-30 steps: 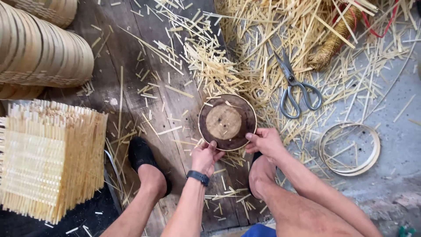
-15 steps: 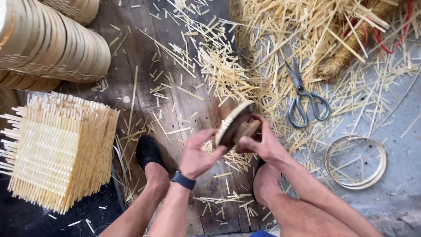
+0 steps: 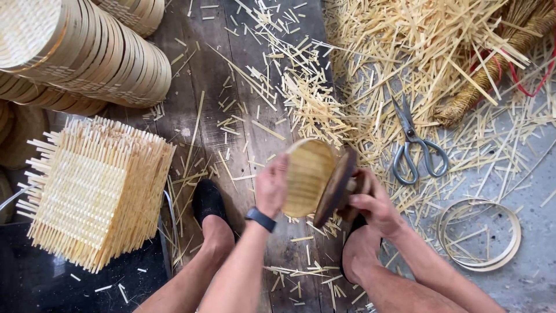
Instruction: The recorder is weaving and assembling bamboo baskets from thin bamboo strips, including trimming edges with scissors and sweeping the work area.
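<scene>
My left hand (image 3: 272, 185) holds a round woven bamboo disc (image 3: 307, 177), pale and tilted up on edge. My right hand (image 3: 373, 200) grips a dark round wooden form (image 3: 336, 188) pressed against the disc's right side. Both are lifted above the wooden boards between my knees. A dark watch sits on my left wrist (image 3: 260, 219).
Grey scissors (image 3: 414, 148) lie among bamboo strip offcuts (image 3: 405, 52) to the right. Thin bamboo hoops (image 3: 480, 235) rest on the concrete at right. A stack of square woven mats (image 3: 92, 188) stands at left, rows of finished round lids (image 3: 98, 52) above it. My feet in black shoes (image 3: 208, 203) flank the work.
The disc and wooden form lay flat on the boards; I have lifted them and turned them on edge, separating the pale woven disc from the dark form.
</scene>
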